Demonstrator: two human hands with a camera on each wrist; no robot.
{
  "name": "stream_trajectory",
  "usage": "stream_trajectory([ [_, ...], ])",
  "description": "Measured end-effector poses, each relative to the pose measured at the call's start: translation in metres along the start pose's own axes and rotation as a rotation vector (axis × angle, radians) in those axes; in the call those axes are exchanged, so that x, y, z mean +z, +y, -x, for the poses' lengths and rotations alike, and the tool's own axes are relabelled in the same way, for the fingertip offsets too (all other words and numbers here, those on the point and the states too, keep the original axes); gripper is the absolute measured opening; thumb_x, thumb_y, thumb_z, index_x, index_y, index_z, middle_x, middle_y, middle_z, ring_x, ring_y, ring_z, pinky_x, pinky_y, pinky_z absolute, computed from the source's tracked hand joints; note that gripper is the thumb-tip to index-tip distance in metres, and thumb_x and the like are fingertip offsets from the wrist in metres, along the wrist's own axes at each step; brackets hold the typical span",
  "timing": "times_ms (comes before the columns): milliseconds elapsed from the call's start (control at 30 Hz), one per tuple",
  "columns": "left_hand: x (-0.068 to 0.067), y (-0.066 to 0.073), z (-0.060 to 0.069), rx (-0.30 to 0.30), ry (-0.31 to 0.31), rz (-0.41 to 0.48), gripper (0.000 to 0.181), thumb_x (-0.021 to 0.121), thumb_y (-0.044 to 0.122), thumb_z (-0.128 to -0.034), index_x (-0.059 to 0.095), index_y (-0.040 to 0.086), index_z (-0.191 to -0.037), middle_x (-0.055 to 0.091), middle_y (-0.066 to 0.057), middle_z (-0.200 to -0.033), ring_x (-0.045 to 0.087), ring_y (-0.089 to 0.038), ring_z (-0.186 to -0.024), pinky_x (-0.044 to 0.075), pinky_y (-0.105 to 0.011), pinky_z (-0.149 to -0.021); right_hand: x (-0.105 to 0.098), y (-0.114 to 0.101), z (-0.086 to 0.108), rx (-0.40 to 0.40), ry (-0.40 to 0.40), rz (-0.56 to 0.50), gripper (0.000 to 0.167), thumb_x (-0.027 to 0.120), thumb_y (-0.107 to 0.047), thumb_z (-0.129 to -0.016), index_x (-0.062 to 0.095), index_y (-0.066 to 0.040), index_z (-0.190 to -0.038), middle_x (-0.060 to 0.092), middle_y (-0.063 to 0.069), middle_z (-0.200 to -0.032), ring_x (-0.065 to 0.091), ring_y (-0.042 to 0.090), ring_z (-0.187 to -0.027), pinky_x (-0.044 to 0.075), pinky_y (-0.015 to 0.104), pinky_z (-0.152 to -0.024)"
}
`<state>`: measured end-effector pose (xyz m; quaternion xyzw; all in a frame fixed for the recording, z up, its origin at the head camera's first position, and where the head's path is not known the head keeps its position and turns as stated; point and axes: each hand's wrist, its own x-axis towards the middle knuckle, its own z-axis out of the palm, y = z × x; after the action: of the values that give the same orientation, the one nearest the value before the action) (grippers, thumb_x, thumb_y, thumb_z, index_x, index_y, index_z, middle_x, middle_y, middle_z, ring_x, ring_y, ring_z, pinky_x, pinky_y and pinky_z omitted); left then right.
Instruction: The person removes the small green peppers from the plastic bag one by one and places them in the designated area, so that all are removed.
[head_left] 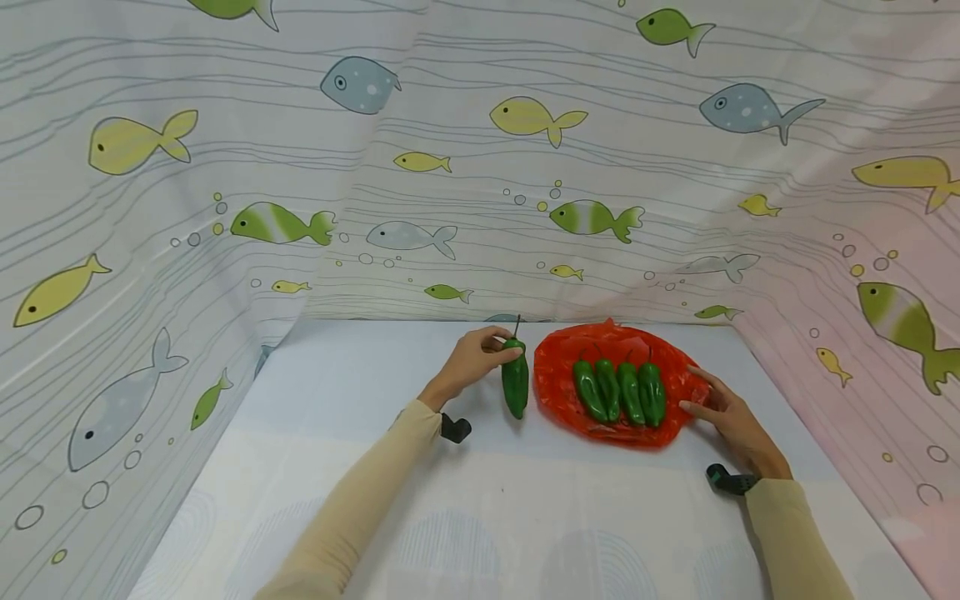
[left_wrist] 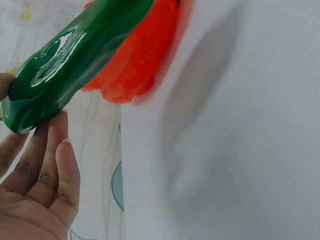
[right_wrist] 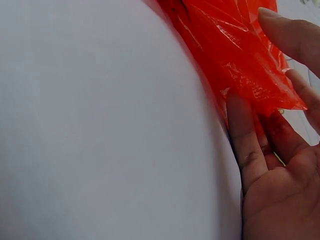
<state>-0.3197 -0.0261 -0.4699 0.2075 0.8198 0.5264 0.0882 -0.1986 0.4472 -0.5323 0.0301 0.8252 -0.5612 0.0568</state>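
My left hand pinches a glossy green pepper near its stem end, between thumb and fingers. The pepper hangs stem up, just left of a red plastic bag, and casts a shadow on the table in the left wrist view. Several more green peppers lie side by side on the bag. At the bag's right edge is my right hand. In the right wrist view its fingertips reach under the red plastic, while the thumb stands apart above it, the fingers only loosely bent.
A white table with pale round prints carries everything. Behind it and on both sides hangs a fish-patterned curtain. A black wrist device sits below my left hand, another below my right.
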Motion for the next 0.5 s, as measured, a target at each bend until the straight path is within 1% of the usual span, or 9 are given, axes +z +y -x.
stream_trajectory([
  [67, -0.005, -0.004, 0.003, -0.007, 0.008, -0.001, 0.046, 0.076, 0.048, -0.0921, 0.067, 0.02, -0.128, 0.069, -0.003, -0.117, 0.064, -0.02, -0.109, 0.054, -0.042, -0.089, 0.0, 0.0, 0.0, -0.009, 0.0, -0.004, 0.083, 0.068, -0.037, -0.1, 0.018, -0.032, -0.166, 0.022, 0.021, -0.164, 0.035, 0.027, -0.137, 0.042, 0.025, -0.107],
  [133, -0.011, -0.007, 0.007, -0.011, 0.016, -0.001, 0.047, 0.076, 0.048, -0.092, 0.067, 0.02, -0.129, 0.069, -0.004, -0.118, 0.064, -0.02, -0.109, 0.054, -0.043, -0.089, 0.0, 0.001, 0.0, -0.017, 0.001, -0.009, 0.082, 0.069, -0.037, -0.1, 0.018, -0.032, -0.166, 0.023, 0.021, -0.164, 0.036, 0.024, -0.135, 0.043, 0.014, -0.096],
  [167, -0.014, -0.009, 0.009, -0.013, 0.02, -0.002, 0.047, 0.076, 0.047, -0.0918, 0.067, 0.02, -0.129, 0.069, -0.004, -0.118, 0.064, -0.02, -0.109, 0.054, -0.043, -0.089, 0.0, 0.001, 0.0, -0.021, 0.002, -0.016, 0.082, 0.069, -0.036, -0.1, 0.019, -0.032, -0.166, 0.023, 0.021, -0.164, 0.037, 0.023, -0.134, 0.042, 0.011, -0.093],
  [333, -0.028, -0.015, 0.018, -0.015, 0.042, -0.021, 0.047, 0.077, 0.047, -0.0917, 0.068, 0.019, -0.129, 0.069, -0.006, -0.119, 0.065, -0.022, -0.109, 0.054, -0.044, -0.089, 0.0, 0.002, -0.001, -0.03, 0.001, -0.019, 0.081, 0.069, -0.035, -0.1, 0.02, -0.033, -0.165, 0.024, 0.022, -0.165, 0.038, 0.02, -0.133, 0.041, 0.01, -0.092],
  [500, -0.039, -0.021, 0.024, -0.038, 0.047, -0.03, 0.049, 0.076, 0.049, -0.0916, 0.067, 0.021, -0.131, 0.068, -0.007, -0.123, 0.064, -0.023, -0.113, 0.053, -0.046, -0.091, 0.0, 0.002, -0.001, -0.021, 0.001, -0.011, 0.081, 0.069, -0.036, -0.1, 0.02, -0.033, -0.165, 0.022, 0.022, -0.165, 0.037, 0.022, -0.134, 0.042, 0.011, -0.093],
])
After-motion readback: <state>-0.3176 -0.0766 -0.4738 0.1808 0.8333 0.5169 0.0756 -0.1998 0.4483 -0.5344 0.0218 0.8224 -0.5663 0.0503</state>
